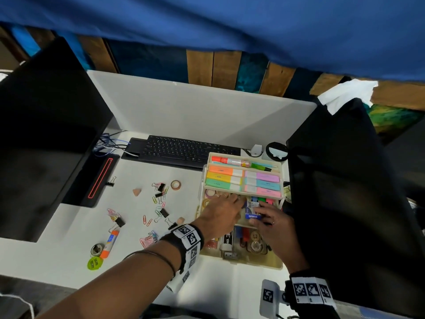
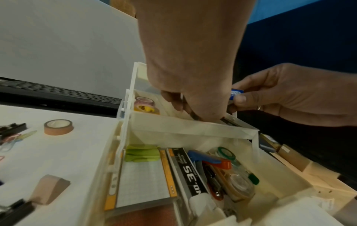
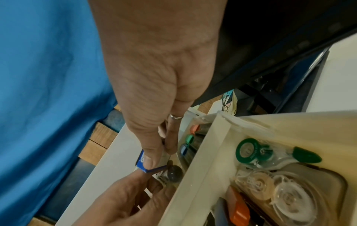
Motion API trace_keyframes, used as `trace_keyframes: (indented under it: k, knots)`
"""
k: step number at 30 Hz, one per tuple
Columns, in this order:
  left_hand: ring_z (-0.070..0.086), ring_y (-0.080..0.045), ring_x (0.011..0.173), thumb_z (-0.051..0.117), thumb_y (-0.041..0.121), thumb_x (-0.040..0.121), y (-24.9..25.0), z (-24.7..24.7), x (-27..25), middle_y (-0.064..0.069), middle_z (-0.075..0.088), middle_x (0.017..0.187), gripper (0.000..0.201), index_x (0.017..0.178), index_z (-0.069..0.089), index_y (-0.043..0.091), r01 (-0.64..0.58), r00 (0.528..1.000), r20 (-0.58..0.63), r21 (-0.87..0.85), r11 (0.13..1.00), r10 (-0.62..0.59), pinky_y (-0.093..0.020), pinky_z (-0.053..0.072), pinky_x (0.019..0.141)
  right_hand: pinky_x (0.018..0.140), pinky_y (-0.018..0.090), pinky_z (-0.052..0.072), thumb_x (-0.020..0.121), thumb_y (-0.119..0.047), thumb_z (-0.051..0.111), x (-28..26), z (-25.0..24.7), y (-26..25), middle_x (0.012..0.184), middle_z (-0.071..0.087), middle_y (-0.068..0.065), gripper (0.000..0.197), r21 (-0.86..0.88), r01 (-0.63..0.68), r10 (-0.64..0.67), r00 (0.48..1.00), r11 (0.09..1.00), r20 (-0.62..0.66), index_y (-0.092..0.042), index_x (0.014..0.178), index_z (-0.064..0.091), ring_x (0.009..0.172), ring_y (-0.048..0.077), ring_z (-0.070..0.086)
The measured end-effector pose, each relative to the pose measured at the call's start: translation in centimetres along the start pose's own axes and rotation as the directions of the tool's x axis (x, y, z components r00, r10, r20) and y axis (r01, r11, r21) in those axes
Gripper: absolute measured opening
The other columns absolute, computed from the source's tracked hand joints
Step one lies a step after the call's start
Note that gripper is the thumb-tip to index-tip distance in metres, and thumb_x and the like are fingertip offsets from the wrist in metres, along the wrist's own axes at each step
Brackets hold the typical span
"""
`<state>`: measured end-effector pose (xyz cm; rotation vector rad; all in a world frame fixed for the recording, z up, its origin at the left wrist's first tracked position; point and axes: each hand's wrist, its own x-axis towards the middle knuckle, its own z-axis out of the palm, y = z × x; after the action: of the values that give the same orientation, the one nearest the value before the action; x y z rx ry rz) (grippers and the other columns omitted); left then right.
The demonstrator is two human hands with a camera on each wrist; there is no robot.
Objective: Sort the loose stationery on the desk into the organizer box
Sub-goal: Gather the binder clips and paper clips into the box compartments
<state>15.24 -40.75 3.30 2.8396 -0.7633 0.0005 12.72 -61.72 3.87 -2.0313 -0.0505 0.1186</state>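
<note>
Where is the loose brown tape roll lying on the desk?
In the head view the brown tape roll lies on the white desk, left of the organizer box, just right of a cluster of paper clips and in front of the keyboard.

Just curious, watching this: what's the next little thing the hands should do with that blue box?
Probably lower the blue box into the middle tray and let go. The right hand pinches it just above that tray, and the left hand already reaches in there.
</note>
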Motion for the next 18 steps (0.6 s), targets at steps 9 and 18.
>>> trace_keyframes:
  k: [9, 18]
  knots:
    - [0.07, -0.021, 0.071, 0.067, 0.027, 0.09, 0.4, -0.4, 1.2, -0.001, 0.072, 0.087, 0.009, 0.097, 0.067, 0.022, 0.172, 0.976, 0.134, -0.001, 0.985, -0.171, -0.028, 0.045, 0.054, 0.087, 0.019, 0.059, 0.081, -0.008, 0.086, 0.5, 0.3, -0.7, 0.138, 0.061, -0.008, 0.04, -0.179, 0.001, 0.005, 0.999, 0.984, 0.032, -0.013, 0.12, 0.078, 0.101, 0.008, 0.071]
    - [0.07, -0.026, 0.094, 0.066, 0.02, 0.086, -0.9, -1.2, 0.0, -0.004, 0.071, 0.114, 0.04, 0.126, 0.059, 0.019, 0.187, 0.982, 0.039, -0.239, 0.953, -0.183, -0.033, 0.053, 0.069, 0.099, 0.028, 0.053, 0.083, 0.002, 0.08, 1.8, 3.3, -0.9, 0.126, 0.071, -0.004, 0.026, -0.476, 0.187, -0.167, 0.982, 0.86, 0.084, -0.01, 0.105, 0.081, 0.116, 0.019, 0.066]
